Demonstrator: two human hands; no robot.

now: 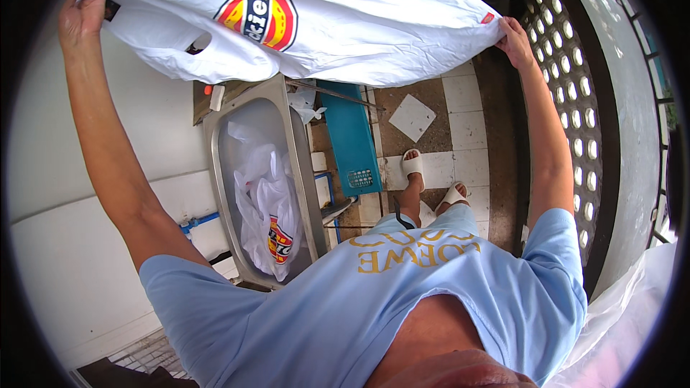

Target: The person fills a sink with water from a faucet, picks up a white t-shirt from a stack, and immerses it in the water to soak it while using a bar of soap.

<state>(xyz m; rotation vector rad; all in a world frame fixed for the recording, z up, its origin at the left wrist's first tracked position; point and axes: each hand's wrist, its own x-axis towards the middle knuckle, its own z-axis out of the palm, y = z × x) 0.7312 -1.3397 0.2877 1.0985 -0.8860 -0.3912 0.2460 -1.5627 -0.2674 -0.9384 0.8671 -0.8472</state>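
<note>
A white T-shirt (359, 21) with a red, yellow and dark emblem is spread wide across the top of the view. My left hand (83, 20) is closed on its left end, beside a small dark tag. At the other end, near a small red label, the fingers of my right hand (515, 42) pinch the fabric. Both arms are raised and far apart. Below the shirt, a metal sink (305, 172) holds a crumpled white garment (262, 201) with a similar emblem, lying in cloudy water.
A teal plastic board or bench (348, 136) lies right of the sink. A small orange and white object (215, 95) sits at the sink's far corner. A perforated block wall (564, 93) rises on the right. White plastic sheeting (622, 316) is at the lower right.
</note>
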